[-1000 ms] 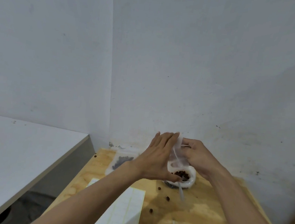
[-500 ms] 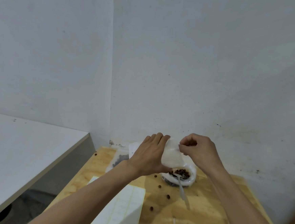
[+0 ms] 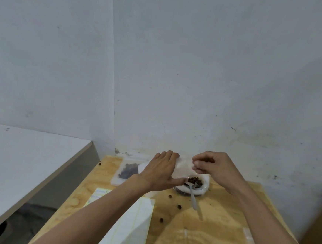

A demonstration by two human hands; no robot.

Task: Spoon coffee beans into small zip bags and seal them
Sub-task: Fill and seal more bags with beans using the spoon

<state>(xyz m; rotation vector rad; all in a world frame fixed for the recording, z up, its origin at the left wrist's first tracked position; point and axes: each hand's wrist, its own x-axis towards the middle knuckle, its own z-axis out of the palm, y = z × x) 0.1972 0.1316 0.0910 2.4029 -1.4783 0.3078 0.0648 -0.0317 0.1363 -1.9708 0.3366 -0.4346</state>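
Head view: a small zip bag is pinched between left hand and right hand, above a bowl of coffee beans. Below the grip a spoon leans out; loose beans lie nearby; a filled bag lies leftward.

Left hand: back up, fingers curled over the top edge of a small bag, thumb stretched out below.
Right hand: just beside the left, fingers curled, pinching the bag's other edge.
Forearms: both bare, converging forward.
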